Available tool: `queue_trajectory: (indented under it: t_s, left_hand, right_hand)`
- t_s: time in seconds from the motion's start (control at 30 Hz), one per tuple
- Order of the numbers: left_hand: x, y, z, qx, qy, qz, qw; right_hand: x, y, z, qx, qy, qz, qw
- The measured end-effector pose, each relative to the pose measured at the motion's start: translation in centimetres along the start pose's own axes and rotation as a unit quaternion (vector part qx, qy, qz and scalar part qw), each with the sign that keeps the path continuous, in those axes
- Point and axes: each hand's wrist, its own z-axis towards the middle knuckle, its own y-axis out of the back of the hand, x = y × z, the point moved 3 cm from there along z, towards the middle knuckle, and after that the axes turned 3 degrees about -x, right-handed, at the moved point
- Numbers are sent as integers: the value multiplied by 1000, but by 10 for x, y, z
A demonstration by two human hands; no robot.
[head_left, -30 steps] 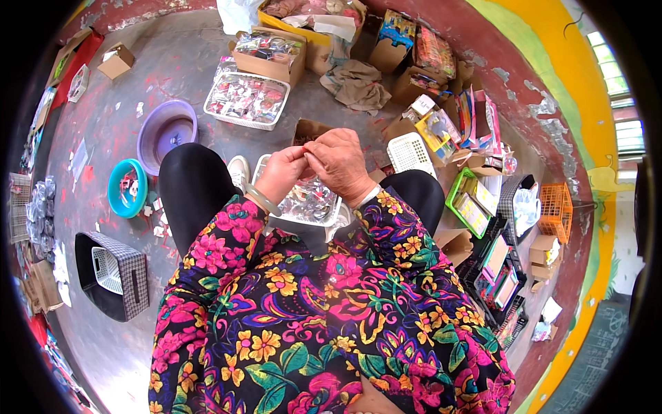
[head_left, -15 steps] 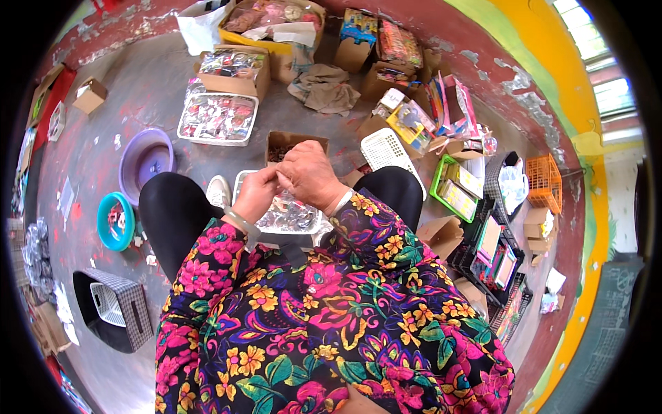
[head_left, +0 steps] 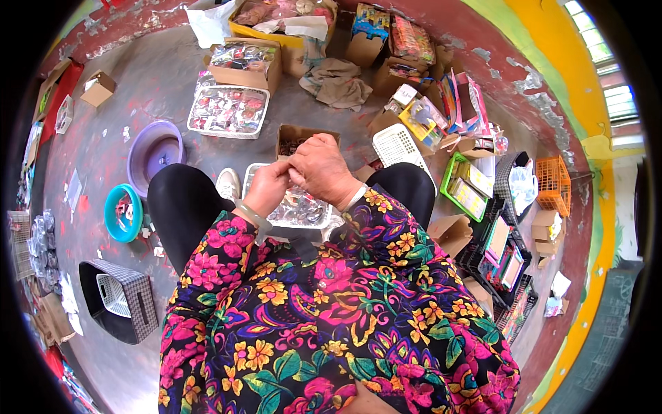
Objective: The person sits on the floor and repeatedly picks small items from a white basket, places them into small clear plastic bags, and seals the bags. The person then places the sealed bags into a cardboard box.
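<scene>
reaching forward from floral sleeves, both forearms meet over the person's lap, wrists bent so the hands come together above a clear plastic tray that rests across the knees. the left hand is curled, fingers drawn together toward the right hand's fingertips; a pale bangle sits on that wrist. the right hand arches over it, knuckles up, fingers bunched and pinched against the left hand's. whatever small piece they pinch is hidden between the fingertips, so i cannot tell what it is.

the tray is shallow and see-through, filled with small glittery mixed bits. just beyond the hands on the concrete floor stands a small brown cardboard box with dark pieces inside. farther toward the top edge of the floor lies a larger clear tray packed with red and white items. a round purple basin and a teal bowl sit near the left edge, and a white slotted plastic basket lies to the right of the hands.
</scene>
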Motion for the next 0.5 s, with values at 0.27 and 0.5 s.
queue_trajectory:
  t_s: [0.27,0.5]
  left_hand:
    - [0,-2,1,2,-1,-20,1000]
    - [3,0,3,-8,13,-83,996]
  right_hand:
    - [-4,-1,1,3,-16,13,1000]
    - [-4,6,2,-39,-41,80,995]
